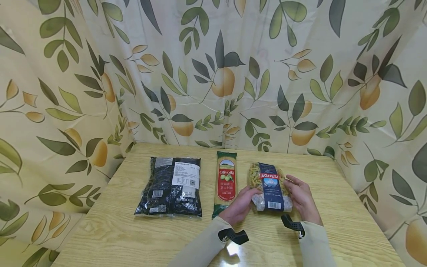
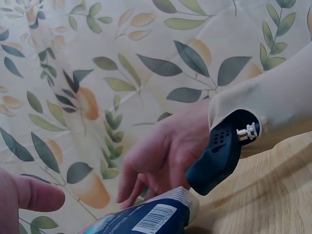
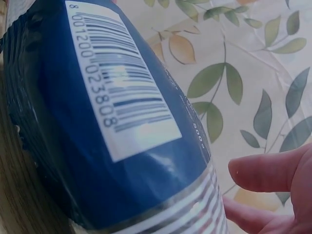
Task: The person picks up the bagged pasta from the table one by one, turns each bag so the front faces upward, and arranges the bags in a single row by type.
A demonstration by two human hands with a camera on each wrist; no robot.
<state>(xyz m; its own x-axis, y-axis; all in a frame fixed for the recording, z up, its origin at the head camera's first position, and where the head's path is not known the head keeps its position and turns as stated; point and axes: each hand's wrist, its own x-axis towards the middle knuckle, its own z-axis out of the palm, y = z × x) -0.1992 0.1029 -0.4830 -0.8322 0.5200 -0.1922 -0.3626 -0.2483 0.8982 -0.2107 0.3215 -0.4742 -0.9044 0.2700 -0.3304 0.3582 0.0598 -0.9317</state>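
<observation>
A blue-labelled bag of pasta [image 1: 271,187], marked AGNESI, lies on the table at the right, its see-through sides showing twisted pieces. My left hand [image 1: 239,206] is at its lower left edge, thumb stretched toward the label; whether it touches is hard to tell. My right hand [image 1: 301,198] lies along the right edge with fingers extended. In the left wrist view the left thumb [image 2: 41,195] is straight, above the bag. The right wrist view shows the barcode end of the bag [image 3: 126,87] close up, the right thumb [image 3: 265,171] apart from it.
Left of the hands lies a long red and green pack of spaghetti [image 1: 227,181], its lower end close to my left wrist. Farther left is a large dark plastic bag [image 1: 170,187] with white labels. A leaf-patterned curtain [image 1: 213,85] borders the wooden table [image 1: 110,230].
</observation>
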